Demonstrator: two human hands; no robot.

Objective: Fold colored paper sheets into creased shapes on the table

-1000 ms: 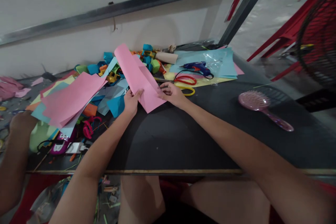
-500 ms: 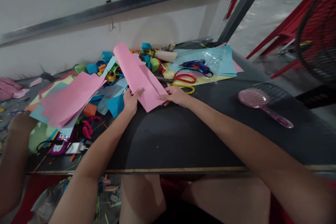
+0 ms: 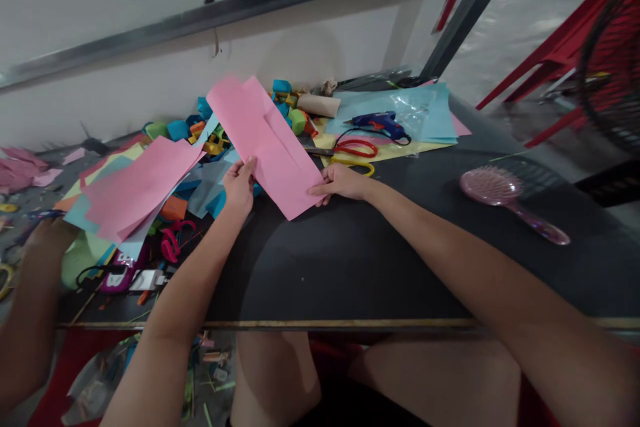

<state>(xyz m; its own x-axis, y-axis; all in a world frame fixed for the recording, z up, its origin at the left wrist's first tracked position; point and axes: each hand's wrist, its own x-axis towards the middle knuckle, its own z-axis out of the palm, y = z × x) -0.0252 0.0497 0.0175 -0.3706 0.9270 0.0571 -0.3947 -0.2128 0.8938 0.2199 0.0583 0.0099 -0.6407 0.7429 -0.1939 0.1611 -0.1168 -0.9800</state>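
gripping one folded pink paper (image 3: 270, 147) mid-view, the left hand (image 3: 239, 188) pinches it at eight o'clock, the right hand (image 3: 340, 183) at four. since half a second ago the left has slid up the edge and the paper's far end has spread wider, so more of it lies open to view. around it: one cardboard tube (image 3: 319, 105) at two, one glue gun (image 3: 380, 123) just before three, one pair of scissors (image 3: 353, 162) at three, one hairbrush (image 3: 493, 185) just past three.
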